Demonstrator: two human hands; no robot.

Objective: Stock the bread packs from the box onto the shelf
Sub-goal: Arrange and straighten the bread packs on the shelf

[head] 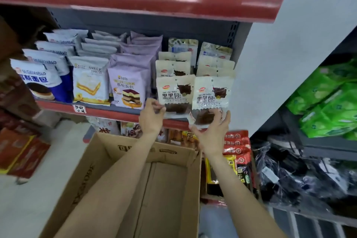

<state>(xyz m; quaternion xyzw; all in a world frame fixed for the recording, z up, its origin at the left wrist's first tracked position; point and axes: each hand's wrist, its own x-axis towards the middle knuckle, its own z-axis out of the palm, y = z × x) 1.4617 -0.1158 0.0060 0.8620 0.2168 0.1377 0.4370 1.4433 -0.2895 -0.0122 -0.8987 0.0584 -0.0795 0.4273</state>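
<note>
Open brown cardboard box (146, 185) below the red-edged shelf (116, 113) shows no packs inside; stocking appears nearly complete. Right hand (211, 131) fingers clamp the front cream dark-bread pack (211, 95) at the shelf edge; left hand (151, 117) fingers pinch the neighbouring pack (174, 92)

Shop: shelf (119, 111) stocked with bread packs (127, 87).

Both hands at front bread packs (193, 94) on shelf (108, 111), box (96, 162) below
</note>
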